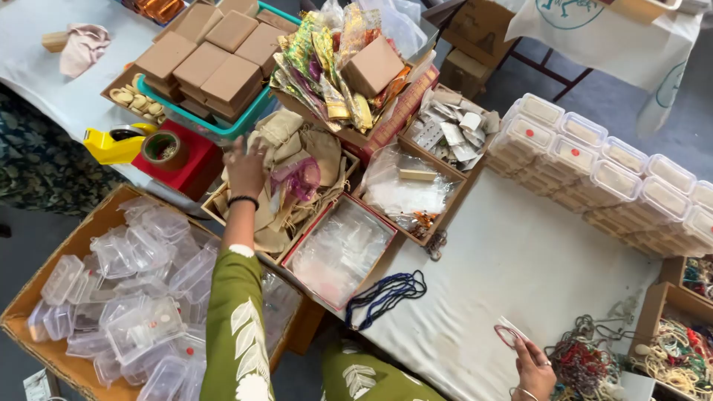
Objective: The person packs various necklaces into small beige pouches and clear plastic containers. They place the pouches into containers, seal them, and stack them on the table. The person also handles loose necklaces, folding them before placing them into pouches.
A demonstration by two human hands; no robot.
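My left hand (pixel 245 168) reaches out over a shallow box of small beige cloth pouches (pixel 297 152), fingers spread and resting on them. A pink translucent pouch (pixel 301 178) lies just right of the hand. A black band circles that wrist, and the sleeve is green with a white leaf print. My right hand (pixel 532 369) sits low at the table's near right edge, pinching a thin red loop with small white pieces (pixel 509 334). Beside it lies a tangle of coloured bead strings (pixel 583 356).
A cardboard box of clear plastic containers (pixel 126 289) stands at the left. Brown square boxes fill a teal basket (pixel 223 63). A red tray of clear bags (pixel 340 251), dark blue bead strings (pixel 386 291), lidded containers (pixel 609 174) and a yellow tape dispenser (pixel 119 142) surround the white-covered table (pixel 520 260).
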